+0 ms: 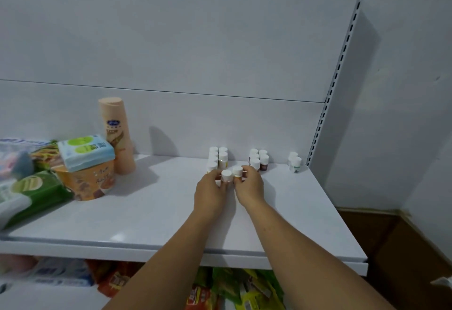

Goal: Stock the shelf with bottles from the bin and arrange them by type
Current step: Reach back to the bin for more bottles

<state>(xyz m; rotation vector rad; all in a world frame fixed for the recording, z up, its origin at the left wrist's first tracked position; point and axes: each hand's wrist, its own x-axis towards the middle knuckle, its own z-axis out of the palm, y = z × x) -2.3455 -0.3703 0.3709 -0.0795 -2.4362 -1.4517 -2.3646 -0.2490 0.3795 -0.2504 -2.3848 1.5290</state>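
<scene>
Small white-capped bottles stand in groups at the back of the white shelf (151,211). A left group (218,157) has pale labels, a middle group (259,160) has dark labels, and a pair (294,161) stands at the right. My left hand (210,193) pinches one white-capped bottle (226,175) in front of the left group. My right hand (249,186) pinches another bottle (237,170) right beside it. Both bottles are upright and touch each other. The bin is out of view.
A tall peach bottle (118,133), a tissue pack (86,151) on an orange tub (85,182) and green packets (36,192) crowd the shelf's left. A slotted upright (335,77) bounds the right. A cardboard box (396,248) sits lower right. Snack packs (232,290) fill the shelf below.
</scene>
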